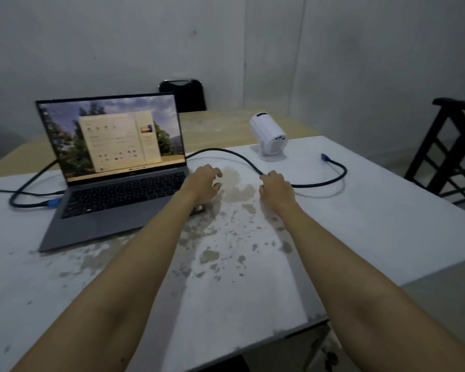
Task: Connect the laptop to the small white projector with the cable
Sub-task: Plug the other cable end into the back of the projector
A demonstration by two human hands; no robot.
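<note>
An open grey laptop (113,167) stood on the left part of the white, paint-worn counter (373,224), its screen lit with a landscape wallpaper and a pale window on top. The small white projector (269,135) sat on its stand toward the far right of the counter, well apart from the laptop, tilted with its vented back facing the camera. A black cable (234,154) ran from behind the laptop's right edge, arched across the counter in front of the projector, passed under the right hand and curled round on the right to a blue plug (324,157) that lay loose on the counter, near the projector but not touching it. At the laptop's left side another blue plug (53,202) lay just beside the edge; whether it was seated in a port could not be told, and a dark cable looped away from it toward the left edge of the view. The left hand (203,185) hovered palm down just beside the laptop's right front corner, fingers spread loosely, its grip wide and holding nothing. The right hand (275,189) rested palm down over the cable, fingers curled; whether its grip had closed on the cable could not be told. A black chair back (183,93) stood behind the counter against the grey wall.
</note>
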